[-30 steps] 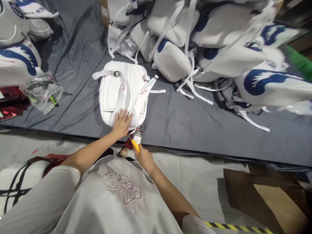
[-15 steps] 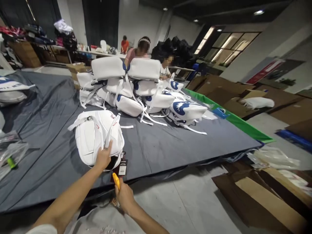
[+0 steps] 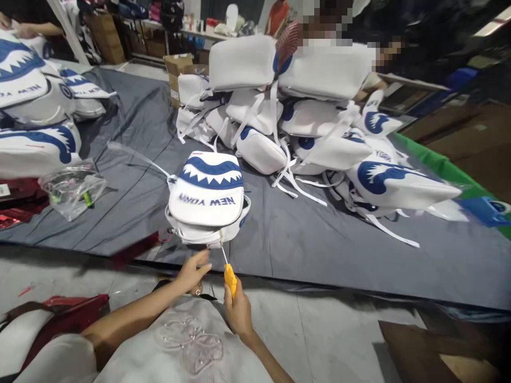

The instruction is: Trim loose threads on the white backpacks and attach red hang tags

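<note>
The right hand point(image 3: 238, 314) closes its fingers around a yellow-handled tool point(image 3: 229, 274), tip raised to the near edge of the white backpack point(image 3: 207, 199) on the grey sheet point(image 3: 303, 244). The left hand point(image 3: 192, 270) hovers open-fingered just beside, positioned to steady it.

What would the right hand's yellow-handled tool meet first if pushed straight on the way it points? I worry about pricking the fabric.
Probably the lower edge of the white backpack; the tool in the right hand already points at it, though depth is unclear.
</note>
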`<act>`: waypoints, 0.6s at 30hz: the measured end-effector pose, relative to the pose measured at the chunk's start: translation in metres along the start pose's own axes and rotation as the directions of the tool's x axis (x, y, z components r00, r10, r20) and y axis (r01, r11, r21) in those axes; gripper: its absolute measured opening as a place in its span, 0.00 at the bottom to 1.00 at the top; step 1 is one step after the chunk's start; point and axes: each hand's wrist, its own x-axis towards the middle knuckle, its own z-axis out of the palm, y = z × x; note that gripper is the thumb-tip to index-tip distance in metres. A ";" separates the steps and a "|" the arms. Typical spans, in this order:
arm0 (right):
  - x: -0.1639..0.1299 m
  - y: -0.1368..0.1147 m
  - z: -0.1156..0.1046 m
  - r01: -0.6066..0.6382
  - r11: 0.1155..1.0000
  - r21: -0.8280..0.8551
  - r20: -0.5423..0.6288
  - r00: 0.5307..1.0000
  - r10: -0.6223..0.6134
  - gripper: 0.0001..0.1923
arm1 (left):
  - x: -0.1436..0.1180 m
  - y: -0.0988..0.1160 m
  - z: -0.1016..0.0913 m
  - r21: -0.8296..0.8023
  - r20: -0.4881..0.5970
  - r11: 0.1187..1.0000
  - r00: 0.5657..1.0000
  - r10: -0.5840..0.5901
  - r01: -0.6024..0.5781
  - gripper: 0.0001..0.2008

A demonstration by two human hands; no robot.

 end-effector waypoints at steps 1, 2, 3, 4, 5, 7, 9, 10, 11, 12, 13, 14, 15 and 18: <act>-0.001 0.006 -0.002 -0.030 0.999 -0.016 0.025 0.999 0.031 0.26 | -0.010 -0.002 -0.006 0.017 0.021 1.000 1.000 0.007 -0.007 0.20; -0.002 0.012 -0.004 -0.060 0.998 -0.024 0.038 0.997 0.060 0.25 | -0.013 -0.001 -0.015 0.048 0.030 0.998 0.999 0.026 -0.027 0.21; -0.003 0.017 -0.006 -0.085 0.996 -0.024 0.043 0.995 0.086 0.24 | -0.009 0.000 -0.026 0.104 0.035 0.993 0.998 0.060 -0.063 0.24; -0.006 0.022 -0.009 -0.106 0.994 -0.018 0.041 0.993 0.107 0.23 | 0.002 0.003 -0.038 0.170 0.041 0.980 0.994 0.102 -0.107 0.29; -0.009 0.026 -0.012 -0.120 0.993 -0.009 0.032 0.992 0.120 0.22 | 0.018 0.005 -0.049 0.269 0.068 0.948 0.985 0.159 -0.171 0.33; -0.016 0.032 -0.017 -0.125 0.992 0.019 0.010 0.992 0.125 0.22 | 0.059 0.011 -0.067 0.385 0.130 0.886 0.965 0.227 -0.260 0.33; -0.024 0.033 -0.020 -0.113 0.991 0.071 -0.003 0.994 0.114 0.22 | 0.097 0.020 -0.078 0.370 0.097 0.893 0.967 0.235 -0.255 0.22; -0.026 0.030 -0.020 -0.105 0.988 0.111 -0.012 0.994 0.107 0.21 | 0.112 0.028 -0.081 0.348 0.050 0.908 0.972 0.229 -0.232 0.17; -0.028 0.026 -0.020 -0.095 0.983 0.157 -0.023 0.995 0.099 0.21 | 0.124 0.037 -0.084 0.331 -0.016 0.920 0.973 0.228 -0.210 0.14; -0.029 0.021 -0.021 -0.085 0.975 0.207 -0.038 0.995 0.094 0.21 | 0.132 0.047 -0.087 0.322 -0.086 0.925 0.967 0.241 -0.202 0.13; -0.027 0.013 -0.022 -0.075 0.965 0.252 -0.054 0.994 0.092 0.22 | 0.138 0.058 -0.090 0.318 -0.149 0.924 0.951 0.271 -0.214 0.14; -0.024 0.004 -0.025 -0.065 0.956 0.285 -0.067 0.994 0.088 0.22 | 0.141 0.069 -0.093 0.310 -0.196 0.920 0.930 0.310 -0.242 0.15; -0.019 -0.006 -0.029 -0.058 0.954 0.295 -0.073 0.994 0.083 0.23 | 0.142 0.079 -0.095 0.302 -0.223 0.911 0.908 0.355 -0.282 0.16; 0.014 -0.045 -0.045 -0.071 0.988 0.134 0.012 0.997 0.070 0.25 | 0.136 0.102 -0.091 0.286 -0.131 0.862 0.874 0.468 -0.418 0.17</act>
